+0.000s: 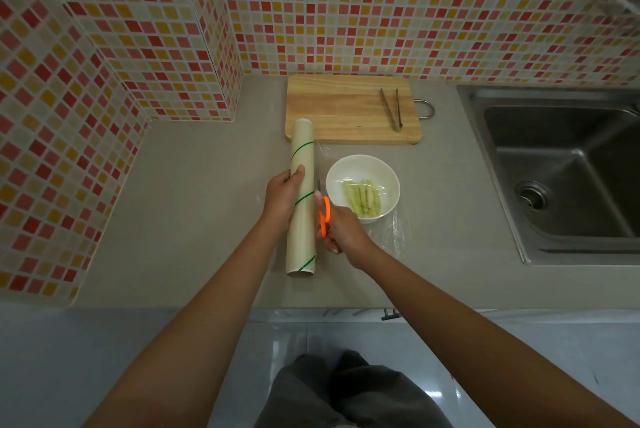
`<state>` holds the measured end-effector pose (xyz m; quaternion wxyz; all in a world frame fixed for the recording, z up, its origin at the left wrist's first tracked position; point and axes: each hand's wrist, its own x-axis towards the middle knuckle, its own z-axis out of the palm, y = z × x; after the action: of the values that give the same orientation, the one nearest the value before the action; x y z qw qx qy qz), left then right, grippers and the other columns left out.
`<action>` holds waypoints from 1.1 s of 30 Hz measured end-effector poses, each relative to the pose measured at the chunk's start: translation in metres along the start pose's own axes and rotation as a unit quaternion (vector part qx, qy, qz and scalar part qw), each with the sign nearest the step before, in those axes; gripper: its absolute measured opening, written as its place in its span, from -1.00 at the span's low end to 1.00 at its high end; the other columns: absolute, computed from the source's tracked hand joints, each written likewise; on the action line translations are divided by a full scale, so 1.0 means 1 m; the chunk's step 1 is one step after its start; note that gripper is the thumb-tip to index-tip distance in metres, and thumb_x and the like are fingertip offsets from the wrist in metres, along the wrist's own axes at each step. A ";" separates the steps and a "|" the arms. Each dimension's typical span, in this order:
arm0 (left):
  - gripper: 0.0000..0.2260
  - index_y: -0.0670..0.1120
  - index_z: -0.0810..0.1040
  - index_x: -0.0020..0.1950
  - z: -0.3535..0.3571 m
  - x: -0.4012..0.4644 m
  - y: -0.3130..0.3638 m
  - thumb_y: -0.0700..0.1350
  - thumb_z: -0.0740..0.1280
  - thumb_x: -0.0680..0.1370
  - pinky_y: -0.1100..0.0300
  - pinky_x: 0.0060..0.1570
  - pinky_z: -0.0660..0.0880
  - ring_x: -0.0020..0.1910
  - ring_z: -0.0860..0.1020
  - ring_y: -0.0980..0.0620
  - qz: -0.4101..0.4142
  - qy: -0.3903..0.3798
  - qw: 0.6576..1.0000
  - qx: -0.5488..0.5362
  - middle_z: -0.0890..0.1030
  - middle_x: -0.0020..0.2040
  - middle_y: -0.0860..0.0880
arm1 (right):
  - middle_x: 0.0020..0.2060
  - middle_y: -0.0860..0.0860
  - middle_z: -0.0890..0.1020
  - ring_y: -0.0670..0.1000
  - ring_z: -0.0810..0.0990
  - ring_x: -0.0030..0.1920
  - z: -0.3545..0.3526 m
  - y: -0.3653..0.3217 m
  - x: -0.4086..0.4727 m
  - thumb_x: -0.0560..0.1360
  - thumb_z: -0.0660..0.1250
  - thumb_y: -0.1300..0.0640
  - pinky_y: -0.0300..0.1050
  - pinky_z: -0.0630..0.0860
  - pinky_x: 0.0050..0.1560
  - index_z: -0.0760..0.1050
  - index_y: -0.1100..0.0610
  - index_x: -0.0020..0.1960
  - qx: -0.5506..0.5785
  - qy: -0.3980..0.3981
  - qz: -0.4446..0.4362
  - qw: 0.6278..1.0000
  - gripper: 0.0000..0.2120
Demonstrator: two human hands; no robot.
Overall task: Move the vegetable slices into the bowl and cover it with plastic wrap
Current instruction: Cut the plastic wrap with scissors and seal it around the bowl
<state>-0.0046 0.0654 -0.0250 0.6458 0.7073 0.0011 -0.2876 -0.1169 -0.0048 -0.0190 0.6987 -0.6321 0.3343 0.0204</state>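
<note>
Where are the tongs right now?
In the head view, the tongs lie on the right part of the wooden cutting board at the back of the counter, beyond the white bowl and left of the sink.

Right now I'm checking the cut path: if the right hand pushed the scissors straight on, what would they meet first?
The right hand points the orange-handled scissors away along the plastic wrap roll. First they'd meet the film stretched toward the bowl, then probably the cutting board.
</note>
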 end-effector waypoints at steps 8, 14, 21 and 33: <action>-0.77 -0.17 0.60 -0.06 -0.001 -0.004 0.003 -0.03 0.27 0.58 -0.02 -0.04 0.52 -0.14 0.57 -0.11 -0.002 -0.002 1.000 -0.008 0.61 -0.12 -0.21 | -0.52 0.07 0.52 -0.05 0.28 -0.71 0.000 -0.011 0.012 0.47 0.21 -0.31 -0.35 0.17 -0.60 0.36 0.12 -0.44 -0.005 0.012 -0.001 1.000 -0.45; -0.77 -0.15 0.60 -0.10 0.000 -0.006 0.006 -0.02 0.27 0.58 0.04 -0.11 0.49 -0.18 0.55 -0.10 -0.006 -0.004 1.000 -0.007 0.60 -0.15 -0.20 | -0.54 0.07 0.51 -0.04 0.26 -0.71 -0.002 -0.022 0.019 0.49 0.19 -0.29 -0.31 0.13 -0.57 0.36 0.15 -0.42 -0.012 0.014 0.004 1.000 -0.44; -0.72 -0.23 0.61 0.00 -0.001 -0.008 0.005 -0.03 0.25 0.59 0.04 -0.11 0.48 -0.18 0.56 -0.11 -0.004 -0.015 1.000 -0.011 0.61 -0.16 -0.21 | -0.52 0.08 0.51 -0.04 0.26 -0.71 -0.002 -0.033 0.030 0.47 0.20 -0.32 -0.34 0.14 -0.60 0.36 0.15 -0.43 -0.001 0.023 0.013 1.000 -0.43; -0.76 -0.16 0.62 -0.06 -0.001 -0.007 0.008 -0.03 0.25 0.59 -0.12 0.00 0.52 -0.12 0.57 -0.15 -0.006 -0.029 0.999 -0.025 0.62 -0.10 -0.24 | -0.48 0.11 0.50 -0.03 0.26 -0.69 -0.007 -0.046 0.052 0.47 0.24 -0.29 -0.31 0.14 -0.63 0.37 0.16 -0.40 0.002 0.036 0.008 0.999 -0.46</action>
<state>-0.0074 0.0681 -0.0148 0.6610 0.6825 -0.0059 -0.3120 -0.0590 -0.0405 -0.0047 0.6873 -0.6284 0.3642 0.0023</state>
